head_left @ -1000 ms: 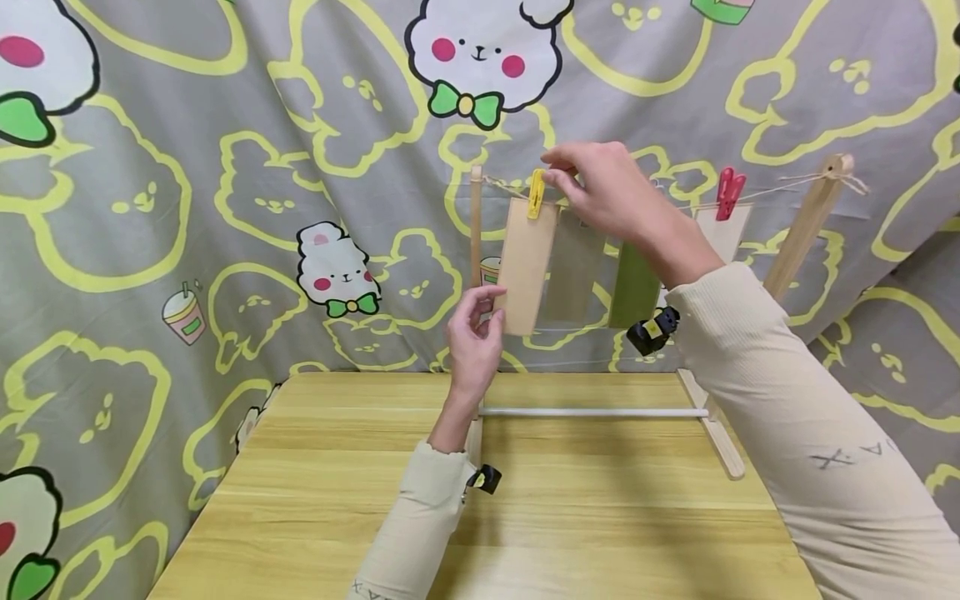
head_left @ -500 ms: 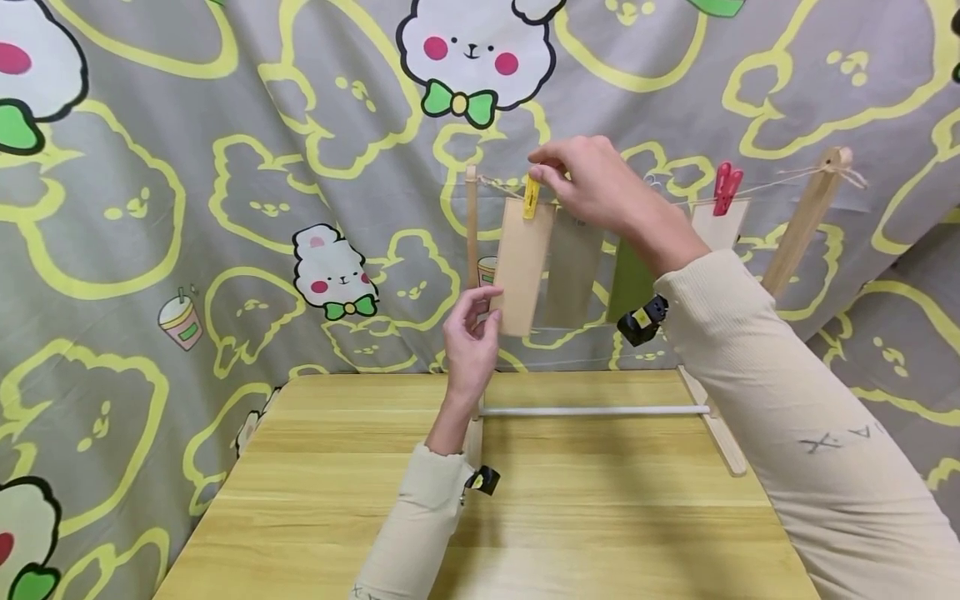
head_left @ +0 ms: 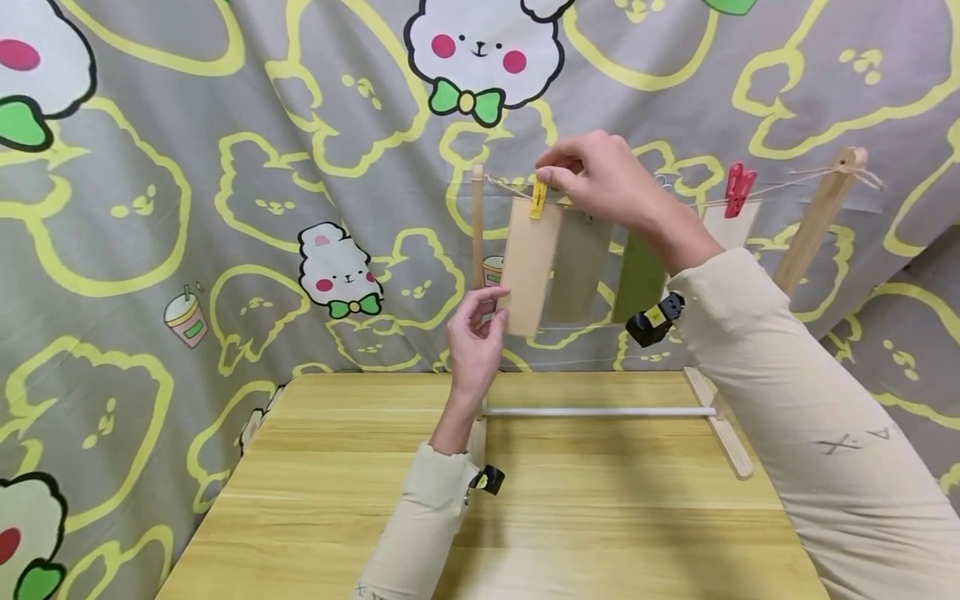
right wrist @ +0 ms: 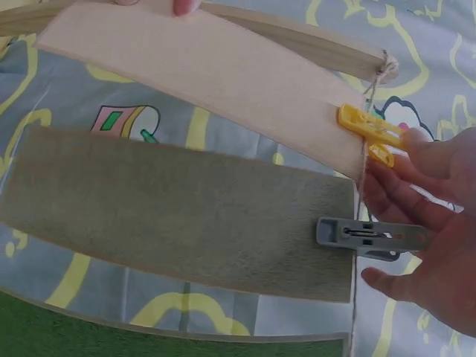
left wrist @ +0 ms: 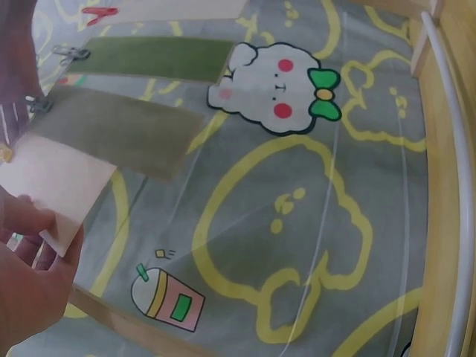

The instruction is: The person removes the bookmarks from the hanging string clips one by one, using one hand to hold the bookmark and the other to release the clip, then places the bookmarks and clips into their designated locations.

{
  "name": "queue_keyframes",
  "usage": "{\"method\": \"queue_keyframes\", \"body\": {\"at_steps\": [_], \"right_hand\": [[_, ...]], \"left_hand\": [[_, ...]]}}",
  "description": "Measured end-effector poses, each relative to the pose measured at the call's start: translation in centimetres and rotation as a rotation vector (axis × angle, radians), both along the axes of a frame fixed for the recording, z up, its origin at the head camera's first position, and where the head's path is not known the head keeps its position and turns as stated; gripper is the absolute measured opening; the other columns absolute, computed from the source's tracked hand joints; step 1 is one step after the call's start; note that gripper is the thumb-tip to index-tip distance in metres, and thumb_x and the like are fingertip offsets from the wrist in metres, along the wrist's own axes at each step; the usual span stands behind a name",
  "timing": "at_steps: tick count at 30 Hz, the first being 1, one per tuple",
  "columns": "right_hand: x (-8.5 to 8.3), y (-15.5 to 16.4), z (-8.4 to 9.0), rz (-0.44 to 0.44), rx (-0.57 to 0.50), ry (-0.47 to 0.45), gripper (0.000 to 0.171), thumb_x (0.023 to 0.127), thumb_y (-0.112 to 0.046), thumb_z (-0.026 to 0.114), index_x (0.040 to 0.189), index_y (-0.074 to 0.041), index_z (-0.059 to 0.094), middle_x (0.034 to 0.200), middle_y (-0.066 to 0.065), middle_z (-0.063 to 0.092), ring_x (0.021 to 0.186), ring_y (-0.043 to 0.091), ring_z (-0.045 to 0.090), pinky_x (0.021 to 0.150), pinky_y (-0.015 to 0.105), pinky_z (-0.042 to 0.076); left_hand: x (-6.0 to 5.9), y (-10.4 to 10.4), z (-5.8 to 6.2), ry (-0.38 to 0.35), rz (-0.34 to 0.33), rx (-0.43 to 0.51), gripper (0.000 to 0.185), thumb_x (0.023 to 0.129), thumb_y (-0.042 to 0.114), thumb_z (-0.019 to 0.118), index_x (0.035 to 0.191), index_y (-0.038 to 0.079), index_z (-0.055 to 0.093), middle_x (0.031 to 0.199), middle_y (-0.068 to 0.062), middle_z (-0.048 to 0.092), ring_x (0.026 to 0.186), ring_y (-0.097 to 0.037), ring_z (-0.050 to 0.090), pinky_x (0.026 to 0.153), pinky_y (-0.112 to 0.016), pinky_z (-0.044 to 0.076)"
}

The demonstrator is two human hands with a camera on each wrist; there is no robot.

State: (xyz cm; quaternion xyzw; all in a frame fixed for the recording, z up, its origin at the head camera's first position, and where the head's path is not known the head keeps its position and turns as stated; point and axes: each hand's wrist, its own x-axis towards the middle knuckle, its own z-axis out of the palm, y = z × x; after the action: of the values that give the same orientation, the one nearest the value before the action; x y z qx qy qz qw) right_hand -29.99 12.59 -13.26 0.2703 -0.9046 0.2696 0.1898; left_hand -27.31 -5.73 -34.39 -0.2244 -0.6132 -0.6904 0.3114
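Now | right hand [head_left: 611, 187] pinches yellow clothespin [head_left: 537, 198] on string [head_left: 780, 187] | left hand [head_left: 474, 337] grips beige strip [head_left: 529, 265] by lower corner | strip hangs above tabletop [head_left: 585, 517] far edge

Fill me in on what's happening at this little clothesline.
A person is working at a small wooden rack strung with a string. The right hand pinches the yellow clip that holds a beige strip on the string, while the left hand holds that strip's lower corner. A grey-green strip, a green strip and a red-clipped strip hang alongside.
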Motion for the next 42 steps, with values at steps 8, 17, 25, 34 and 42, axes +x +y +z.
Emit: {"method": "queue_keyframes", "body": {"at_steps": [8, 17, 25, 34, 42], "right_hand": [[-0.1, 0.2, -0.5, -0.022, -0.084, 0.037, 0.027, 0.103, -0.027, 0.063, 0.116, -0.006, 0.075, 0.107, 0.007, 0.073, 0.100, 0.018, 0.064, 0.082, 0.031, 0.045], [0.0, -0.3, -0.2, -0.034, -0.166, 0.040, 0.025, 0.102, -0.025, 0.066, 0.115, -0.006, 0.075, 0.108, 0.008, 0.074, 0.100, 0.018, 0.067, 0.094, 0.035, 0.052], [0.0, -0.1, -0.1, -0.074, -0.218, 0.093, 0.026, 0.101, -0.026, 0.068, 0.115, -0.007, 0.076, 0.110, 0.008, 0.075, 0.095, 0.017, 0.068, 0.083, 0.024, 0.051], [0.5, 0.3, 0.2, -0.097, -0.261, 0.109, 0.030, 0.102, -0.028, 0.066, 0.122, -0.008, 0.074, 0.117, 0.007, 0.074, 0.101, 0.019, 0.068, 0.091, 0.028, 0.055], [1.5, 1.0, 0.4, -0.067, -0.322, 0.127, 0.032, 0.101, -0.029, 0.067, 0.124, -0.009, 0.074, 0.117, 0.007, 0.074, 0.099, 0.016, 0.068, 0.091, 0.025, 0.054]], "left_hand": [[-0.1, -0.2, -0.2, 0.012, 0.007, -0.001, 0.032, 0.087, -0.022, 0.063, 0.113, -0.005, 0.070, 0.117, -0.016, 0.069, 0.097, -0.031, 0.068, 0.065, -0.019, 0.053], [-0.1, -0.9, -0.3, 0.003, 0.012, 0.001, 0.031, 0.087, -0.022, 0.062, 0.114, -0.006, 0.070, 0.117, -0.018, 0.069, 0.097, -0.028, 0.068, 0.067, -0.018, 0.054], [0.2, -1.5, -0.2, 0.002, 0.013, 0.014, 0.031, 0.087, -0.023, 0.062, 0.113, -0.008, 0.070, 0.116, -0.019, 0.070, 0.102, -0.028, 0.068, 0.074, -0.020, 0.057], [0.5, -1.8, 0.0, 0.014, 0.010, 0.030, 0.030, 0.087, -0.023, 0.062, 0.113, -0.010, 0.070, 0.113, -0.023, 0.069, 0.098, -0.029, 0.067, 0.078, -0.021, 0.057], [0.6, -2.0, 0.2, 0.044, 0.041, 0.036, 0.031, 0.087, -0.023, 0.061, 0.112, -0.008, 0.070, 0.112, -0.020, 0.068, 0.097, -0.025, 0.067, 0.078, -0.022, 0.058]]}}
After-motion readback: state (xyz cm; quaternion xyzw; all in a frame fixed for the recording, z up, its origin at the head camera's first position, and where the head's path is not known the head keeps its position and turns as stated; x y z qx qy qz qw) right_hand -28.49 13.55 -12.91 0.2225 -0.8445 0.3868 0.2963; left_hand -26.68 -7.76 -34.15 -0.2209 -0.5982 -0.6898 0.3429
